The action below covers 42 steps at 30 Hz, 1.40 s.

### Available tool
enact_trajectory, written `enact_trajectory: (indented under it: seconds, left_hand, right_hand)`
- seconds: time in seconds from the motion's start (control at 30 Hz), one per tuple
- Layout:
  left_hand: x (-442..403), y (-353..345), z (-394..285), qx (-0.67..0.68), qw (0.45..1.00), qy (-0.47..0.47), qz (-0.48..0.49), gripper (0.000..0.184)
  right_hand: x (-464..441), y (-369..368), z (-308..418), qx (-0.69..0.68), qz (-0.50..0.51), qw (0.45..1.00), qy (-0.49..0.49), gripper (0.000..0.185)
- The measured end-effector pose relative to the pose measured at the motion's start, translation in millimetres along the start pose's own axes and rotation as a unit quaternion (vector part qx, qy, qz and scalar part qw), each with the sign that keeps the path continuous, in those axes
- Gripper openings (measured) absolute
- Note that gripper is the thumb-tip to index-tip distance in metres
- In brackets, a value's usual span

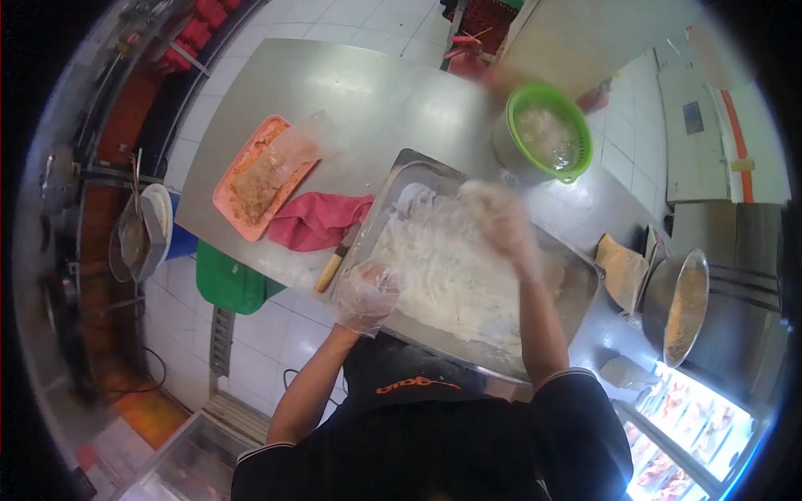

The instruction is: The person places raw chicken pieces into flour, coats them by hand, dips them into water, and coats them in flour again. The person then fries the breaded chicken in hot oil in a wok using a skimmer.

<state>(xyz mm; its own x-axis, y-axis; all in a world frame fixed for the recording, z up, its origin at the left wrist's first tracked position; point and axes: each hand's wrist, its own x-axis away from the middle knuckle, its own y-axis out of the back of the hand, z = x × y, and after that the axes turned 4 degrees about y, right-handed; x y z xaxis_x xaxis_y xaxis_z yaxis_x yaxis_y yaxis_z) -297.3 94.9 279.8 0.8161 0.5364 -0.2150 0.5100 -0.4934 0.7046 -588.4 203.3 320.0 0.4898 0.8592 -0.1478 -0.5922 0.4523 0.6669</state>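
Note:
A large metal tray (576, 305) holds white flour (451, 267) spread across its bottom. My left hand (368, 294), in a clear plastic glove, is at the tray's near left edge with its fingers curled; whether it holds anything is hidden. Over the flour, towards the tray's far side, my right hand (505, 234) is blurred by motion. A pale, flour-coated piece (484, 199) shows at its fingers, too smeared to make out well. Beside the tray's left edge lies a knife with a wooden handle (330, 269), close to my left hand.
On the metal table (359, 92) are an orange tray of food (224, 194), a pink cloth (313, 221) and a green basket (585, 138) in a pot. To the right are a brown cloth (620, 271) and a metal bowl (703, 275). A green container (225, 282) stands below at left.

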Motion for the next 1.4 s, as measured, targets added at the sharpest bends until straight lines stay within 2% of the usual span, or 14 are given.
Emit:
enact_trajectory:
  seconds: [0.1,0.27,0.4,0.6,0.7,0.77,0.83,0.87,0.9,0.97,1.17,1.27,1.33,1.4]
  left_hand:
    - [3,-4,3,-0.01,1.0,0.003,-0.005,0.014]
    - [9,-5,4,0.014,0.999,-0.011,-0.04,0.014]
    - [4,1,-4,-0.008,0.999,-0.009,-0.044,0.013]
    - [9,-3,0,-0.036,0.998,-0.005,-0.053,0.01]
    - [10,-9,12,-0.033,0.999,0.001,-0.026,0.012]
    - [6,-11,14,-0.023,0.998,-0.007,-0.059,0.013]
    - [16,-37,51,-0.107,0.991,-0.038,-0.067,0.014]
    - [12,-42,52,-0.144,0.986,-0.056,-0.07,0.014]
    - [7,-48,52,-0.18,0.978,-0.074,-0.075,0.014]
    - [-18,-34,29,0.035,0.999,0.019,0.0,0.014]
    - [-33,-31,19,-0.028,0.999,-0.026,0.013,0.015]
    - [-29,-32,23,-0.018,0.999,-0.017,0.024,0.014]
    - [-24,-39,26,-0.004,0.999,-0.013,0.037,0.013]
    - [-23,-36,30,0.001,0.999,-0.006,0.041,0.012]
  right_hand:
    - [51,-94,-36,0.039,0.151,0.988,-0.005,0.035]
    - [64,-193,-42,0.064,0.12,0.969,0.204,0.053]
    - [86,-180,19,-0.015,0.237,0.968,0.086,0.051]
    - [109,-152,13,0.158,0.215,0.93,0.252,0.043]
    - [107,-140,-3,0.047,0.386,0.921,-0.026,0.039]
    - [124,-141,-53,-0.051,0.257,0.965,-0.017,0.057]
    - [102,-70,-5,-0.286,0.159,0.859,-0.394,0.035]
    - [119,-72,-30,-0.279,0.158,0.858,-0.4,0.035]
    - [144,-80,-71,-0.1,0.123,0.956,-0.248,0.034]
    - [155,-64,-98,0.094,0.081,0.989,-0.079,0.034]
    - [115,-33,-67,0.206,0.056,0.918,-0.333,0.022]
    - [123,-72,-64,0.193,0.066,0.935,-0.289,0.027]
    - [134,-108,-77,0.267,-0.019,0.963,0.031,0.035]
    - [138,-101,-82,0.233,0.061,0.971,-0.003,0.037]
